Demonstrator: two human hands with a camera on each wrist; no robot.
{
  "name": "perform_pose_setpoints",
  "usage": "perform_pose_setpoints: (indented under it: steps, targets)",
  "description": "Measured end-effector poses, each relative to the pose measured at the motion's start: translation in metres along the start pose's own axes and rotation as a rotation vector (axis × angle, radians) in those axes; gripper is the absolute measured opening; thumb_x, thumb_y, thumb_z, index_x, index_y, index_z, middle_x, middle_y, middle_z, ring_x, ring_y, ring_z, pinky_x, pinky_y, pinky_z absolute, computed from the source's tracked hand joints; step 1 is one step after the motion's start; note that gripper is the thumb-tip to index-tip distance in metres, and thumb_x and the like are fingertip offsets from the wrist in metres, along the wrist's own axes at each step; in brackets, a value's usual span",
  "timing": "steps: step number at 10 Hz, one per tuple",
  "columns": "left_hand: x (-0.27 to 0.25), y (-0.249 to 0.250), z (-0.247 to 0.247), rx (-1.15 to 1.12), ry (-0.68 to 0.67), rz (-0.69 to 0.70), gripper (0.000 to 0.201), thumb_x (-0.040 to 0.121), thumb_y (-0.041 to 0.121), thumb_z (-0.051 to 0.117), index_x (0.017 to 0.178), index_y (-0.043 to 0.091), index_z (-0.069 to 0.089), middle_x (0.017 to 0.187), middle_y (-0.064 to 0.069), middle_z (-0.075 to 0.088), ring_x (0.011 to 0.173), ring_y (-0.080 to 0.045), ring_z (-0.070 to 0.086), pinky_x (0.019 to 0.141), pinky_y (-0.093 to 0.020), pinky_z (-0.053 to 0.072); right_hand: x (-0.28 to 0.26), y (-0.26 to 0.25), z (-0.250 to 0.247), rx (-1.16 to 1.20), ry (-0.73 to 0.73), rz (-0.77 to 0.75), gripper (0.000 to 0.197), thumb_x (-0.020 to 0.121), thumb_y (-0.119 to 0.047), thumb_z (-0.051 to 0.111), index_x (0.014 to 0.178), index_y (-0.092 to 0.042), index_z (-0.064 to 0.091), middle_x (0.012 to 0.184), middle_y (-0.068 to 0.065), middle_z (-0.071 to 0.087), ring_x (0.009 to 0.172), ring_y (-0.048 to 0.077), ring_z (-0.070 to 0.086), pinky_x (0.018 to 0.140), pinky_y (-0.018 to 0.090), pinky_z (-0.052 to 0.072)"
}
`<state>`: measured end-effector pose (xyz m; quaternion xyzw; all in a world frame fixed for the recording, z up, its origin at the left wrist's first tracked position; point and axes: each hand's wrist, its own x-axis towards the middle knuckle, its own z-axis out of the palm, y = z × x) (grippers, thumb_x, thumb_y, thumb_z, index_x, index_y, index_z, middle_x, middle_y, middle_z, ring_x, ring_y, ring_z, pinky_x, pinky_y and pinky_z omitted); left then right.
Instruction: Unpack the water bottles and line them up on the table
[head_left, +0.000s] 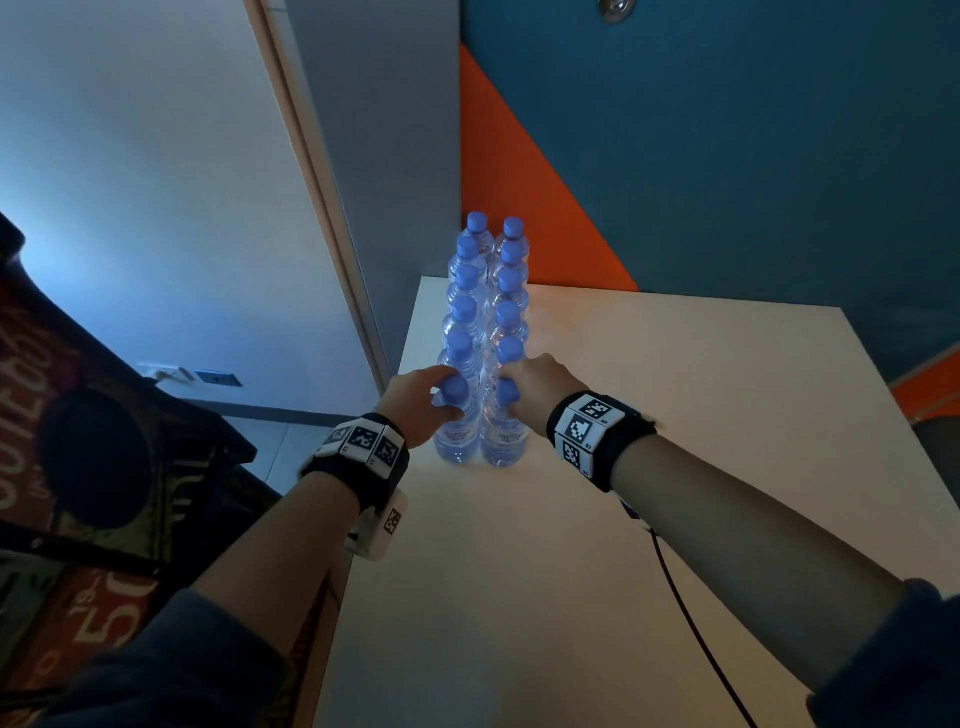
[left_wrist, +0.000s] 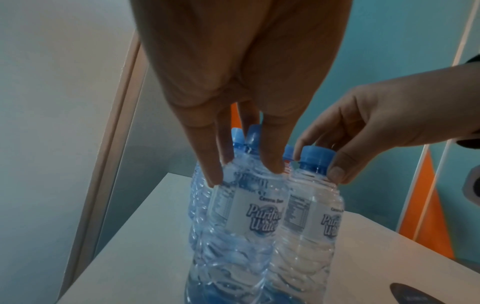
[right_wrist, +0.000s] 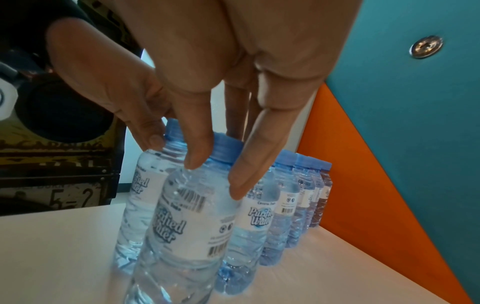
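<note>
Two rows of several clear water bottles with blue caps (head_left: 485, 312) stand upright on the white table (head_left: 675, 415), running away from me near its left edge. My left hand (head_left: 441, 397) pinches the shoulder of the nearest left bottle (left_wrist: 244, 216), fingertips (left_wrist: 215, 179) on either side below its cap. My right hand (head_left: 511, 387) grips the neck of the nearest right bottle (right_wrist: 182, 216), thumb and fingers (right_wrist: 239, 185) round its blue cap (right_wrist: 224, 148). Both bottles stand on the table, touching each other.
The table's left edge (head_left: 363, 519) lies just beside the left row, with a dark printed crate (head_left: 78, 493) below it. An orange and teal wall (head_left: 675, 182) rises behind the far bottles. A black cable (head_left: 691, 623) crosses the table by my right forearm.
</note>
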<state>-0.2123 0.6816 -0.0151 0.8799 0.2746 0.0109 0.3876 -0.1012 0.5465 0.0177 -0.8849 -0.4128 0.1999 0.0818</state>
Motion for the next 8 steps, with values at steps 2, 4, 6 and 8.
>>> perform_pose_setpoints:
  steps: [2,4,6,8]
  targets:
    - [0.004,-0.001,-0.002,0.018,-0.017,-0.008,0.046,0.075,0.016,0.072,0.117,0.021,0.055,0.114,-0.012,0.064,0.103,-0.031,0.059,0.095,-0.038,0.046,-0.001,-0.002,-0.001,0.009,0.017,-0.003,0.005,0.082,-0.006,0.051,0.078,-0.009,0.049,0.080,0.012,0.049,0.070,0.030,0.049,0.063,0.032,0.041]
    - [0.004,-0.004,-0.001,-0.006,-0.017,-0.003,0.045,0.075,0.017,0.072,0.117,0.022,0.056,0.114,-0.012,0.064,0.104,-0.030,0.059,0.096,-0.040,0.046,-0.002,-0.003,-0.001,0.012,0.015,0.000,0.004,0.083,-0.007,0.050,0.079,-0.008,0.050,0.078,0.010,0.045,0.069,0.029,0.047,0.063,0.032,0.038]
    - [0.001,-0.005,-0.003,-0.010,-0.027,0.012,0.056,0.072,0.023,0.076,0.122,0.023,0.050,0.120,-0.011,0.060,0.108,-0.030,0.058,0.096,-0.042,0.047,-0.011,-0.003,-0.006,0.010,-0.015,0.007,0.018,0.082,-0.010,0.057,0.099,-0.006,0.055,0.090,0.013,0.054,0.079,0.033,0.054,0.066,0.033,0.044]
    - [-0.032,-0.005,-0.014,0.049,0.194,0.046,0.064,0.079,0.034,0.068,0.133,0.017,0.037,0.132,-0.012,0.051,0.116,-0.027,0.053,0.099,-0.039,0.043,-0.062,0.022,-0.026,0.072,0.088,0.004,0.056,0.084,-0.035,0.062,0.133,-0.023,0.039,0.124,0.008,0.056,0.111,0.028,0.054,0.091,0.036,0.046]
